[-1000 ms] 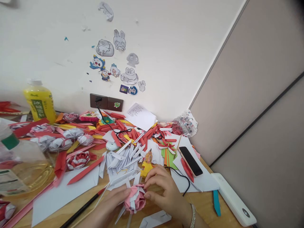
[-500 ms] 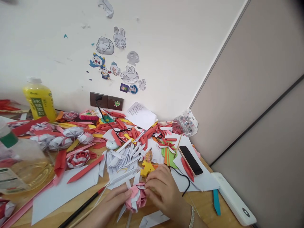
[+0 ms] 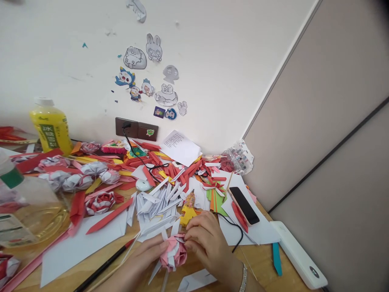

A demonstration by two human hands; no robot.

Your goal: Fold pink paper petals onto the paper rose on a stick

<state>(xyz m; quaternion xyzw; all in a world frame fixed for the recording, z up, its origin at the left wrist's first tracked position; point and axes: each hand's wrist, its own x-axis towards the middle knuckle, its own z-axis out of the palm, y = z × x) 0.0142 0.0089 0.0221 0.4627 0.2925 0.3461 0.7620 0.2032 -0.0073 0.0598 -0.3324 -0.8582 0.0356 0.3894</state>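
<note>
A pink and white folded paper flower (image 3: 174,254) is held between my two hands, low in the middle of the view. My left hand (image 3: 152,250) grips it from the left, thumb resting on the petals. From the right, the closed fingers of my right hand (image 3: 204,239) pinch the flower's edge. White paper strips stick out around the flower, and a thin stem shows below it. Just beyond my right hand lies a yellow hot glue gun (image 3: 188,211). A folded white paper strip (image 3: 197,280) rests on the table beneath my right hand.
White folded strips (image 3: 159,202) are heaped behind the flower. Finished paper flowers (image 3: 100,202) and bottles (image 3: 50,127) stand or lie at the left. A phone (image 3: 244,205) and a white power strip (image 3: 299,253) are at the right. A black cable (image 3: 238,229) curves beside my right hand.
Almost nothing differs. Both hands stay on the flower, with only a very slight shift of the fingers and the view.
</note>
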